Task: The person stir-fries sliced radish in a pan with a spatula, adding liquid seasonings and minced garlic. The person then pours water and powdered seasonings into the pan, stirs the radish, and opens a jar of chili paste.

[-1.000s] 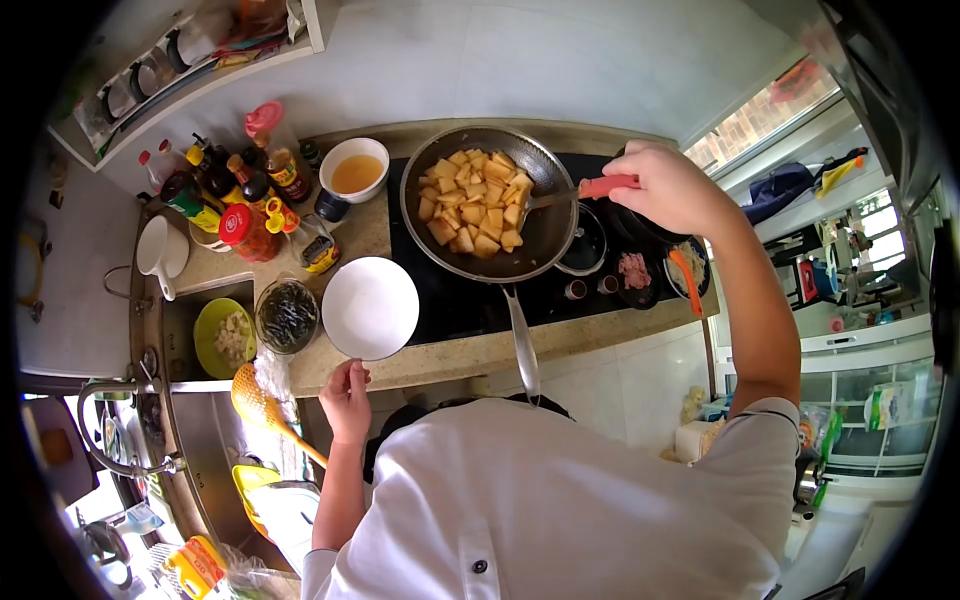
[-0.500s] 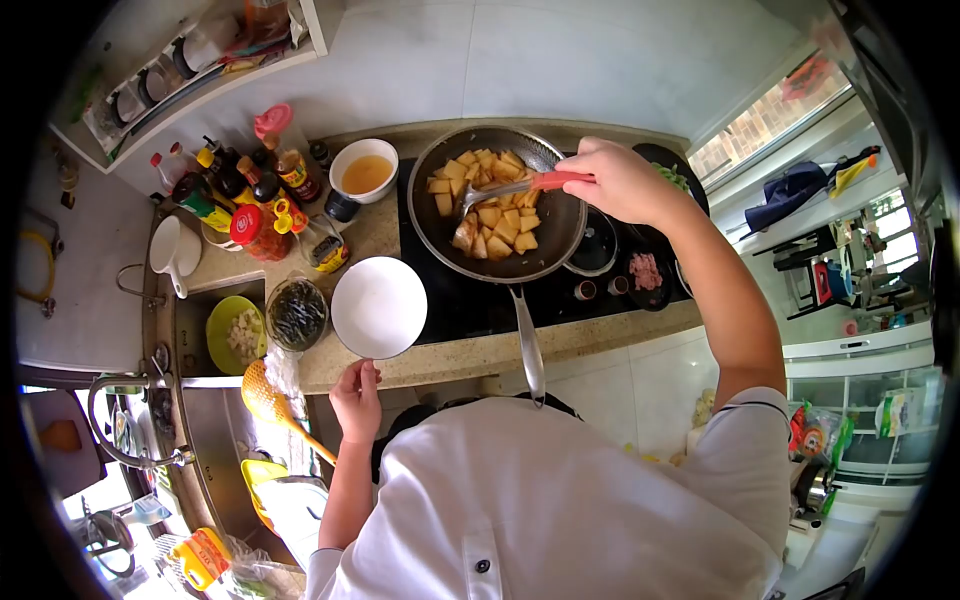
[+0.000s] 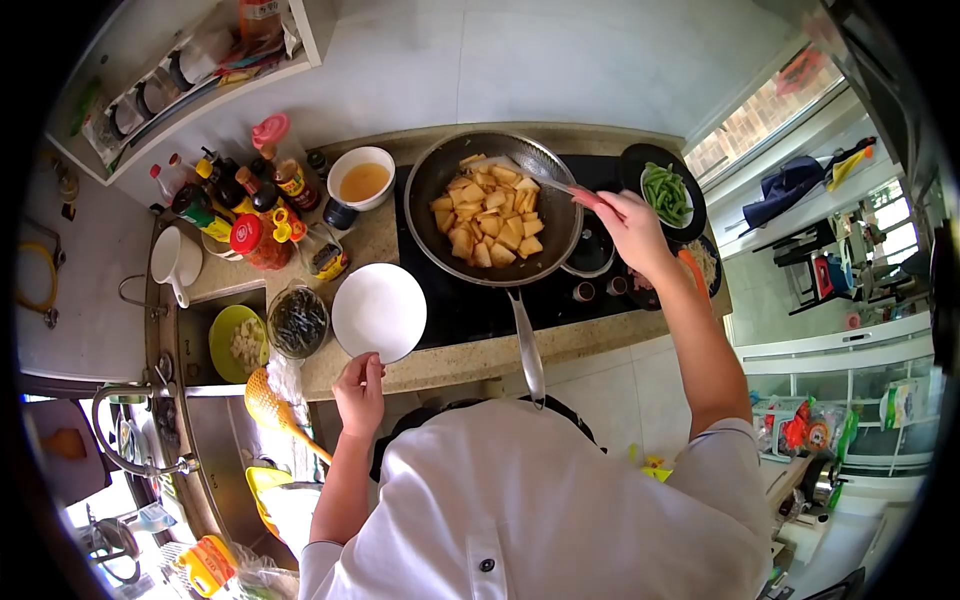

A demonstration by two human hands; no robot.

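My right hand (image 3: 632, 232) is closed on the red handle of a metal spatula (image 3: 560, 186), whose blade reaches into the pan (image 3: 550, 250). Browned cut chunks (image 3: 490, 215) lie heaped in that pan, which sits on the black stove with its steel handle pointing at my body. My left hand (image 3: 360, 390) is pinched at the near rim of an empty white bowl (image 3: 379, 312) at the counter's front edge; whether the fingers grip the rim is hard to make out.
Bottles and jars (image 3: 260, 240) crowd the back left, beside a bowl of orange liquid (image 3: 362, 179). A dark-filled glass bowl (image 3: 298, 321) and a green bowl (image 3: 222, 345) stand at the sink side. Green beans (image 3: 665, 194) on a plate lie right of the pan.
My right hand has moved right and down with the spatula, after drawing back leftward over the pan. The chunks have shifted, and the green beans now show fully. My left hand stays near the white bowl.
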